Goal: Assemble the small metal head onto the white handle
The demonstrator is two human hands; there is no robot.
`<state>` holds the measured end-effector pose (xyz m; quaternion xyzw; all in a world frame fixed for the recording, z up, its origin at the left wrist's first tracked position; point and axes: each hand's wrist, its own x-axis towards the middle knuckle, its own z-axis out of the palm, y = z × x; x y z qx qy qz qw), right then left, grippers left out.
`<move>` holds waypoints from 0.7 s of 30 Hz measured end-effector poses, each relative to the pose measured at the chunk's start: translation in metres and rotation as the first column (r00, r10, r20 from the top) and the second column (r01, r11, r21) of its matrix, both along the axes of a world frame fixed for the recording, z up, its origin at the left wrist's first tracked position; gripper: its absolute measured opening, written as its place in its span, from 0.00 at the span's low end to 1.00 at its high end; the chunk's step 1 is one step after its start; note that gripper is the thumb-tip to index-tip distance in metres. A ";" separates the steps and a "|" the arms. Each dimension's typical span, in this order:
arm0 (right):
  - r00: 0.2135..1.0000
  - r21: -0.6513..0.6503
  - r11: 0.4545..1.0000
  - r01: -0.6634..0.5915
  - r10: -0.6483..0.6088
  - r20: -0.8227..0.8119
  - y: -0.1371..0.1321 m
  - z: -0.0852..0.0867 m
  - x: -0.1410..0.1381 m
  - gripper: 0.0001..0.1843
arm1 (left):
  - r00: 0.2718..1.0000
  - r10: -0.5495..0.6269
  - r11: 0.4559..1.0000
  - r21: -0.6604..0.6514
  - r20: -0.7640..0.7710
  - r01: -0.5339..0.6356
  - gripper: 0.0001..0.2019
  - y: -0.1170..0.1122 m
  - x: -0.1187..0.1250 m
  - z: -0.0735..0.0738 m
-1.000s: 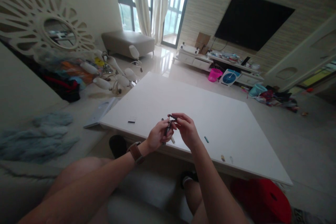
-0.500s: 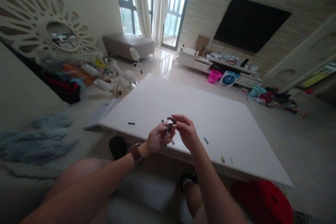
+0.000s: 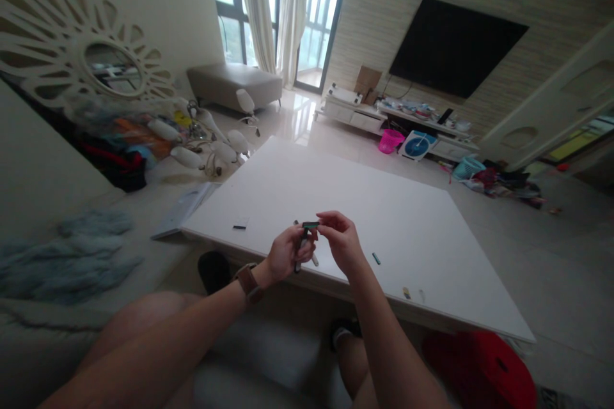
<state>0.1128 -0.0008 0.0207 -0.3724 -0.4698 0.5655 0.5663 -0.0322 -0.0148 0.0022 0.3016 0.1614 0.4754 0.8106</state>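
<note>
Over the front edge of the white table (image 3: 345,185), my left hand (image 3: 284,254) is closed round the dark handle of a razor (image 3: 311,225). The razor's head lies crosswise at the top, with a green strip showing. My right hand (image 3: 343,239) pinches the right end of that head between thumb and fingers. A pale stick-like piece (image 3: 315,261) is partly hidden behind my left hand. To the right lies a small green strip-shaped piece (image 3: 377,258), which looks like a razor cartridge. Left of my hands is a small clear piece with a black bar (image 3: 240,227).
Near the table's front right edge lie a small yellowish-dark piece (image 3: 406,293) and a clear piece (image 3: 422,295). A red round item (image 3: 480,367) sits below that corner. A lamp with white shades (image 3: 225,150) stands beyond the table's left side.
The razor's head has turned level, and its green strip now shows instead of a bright silvery glint. My right fingers have shifted slightly right, to the head's end.
</note>
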 end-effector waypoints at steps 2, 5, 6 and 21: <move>1.000 0.001 1.000 0.002 -0.002 0.011 -0.001 -0.001 0.000 0.13 | 1.000 -0.003 0.999 -0.038 -0.007 0.003 0.12 0.000 0.000 0.000; 1.000 0.003 1.000 0.006 -0.006 0.016 -0.001 -0.001 0.000 0.12 | 1.000 -0.003 0.997 -0.081 -0.017 0.002 0.11 -0.001 0.000 0.000; 1.000 0.004 1.000 0.007 -0.007 0.018 -0.001 -0.002 0.000 0.12 | 1.000 -0.009 0.996 -0.091 -0.019 0.007 0.11 -0.001 -0.001 0.000; 0.999 0.001 1.000 0.014 -0.014 0.038 0.000 -0.005 0.001 0.10 | 0.996 -0.075 0.994 -0.082 -0.037 0.072 0.04 -0.006 0.001 0.003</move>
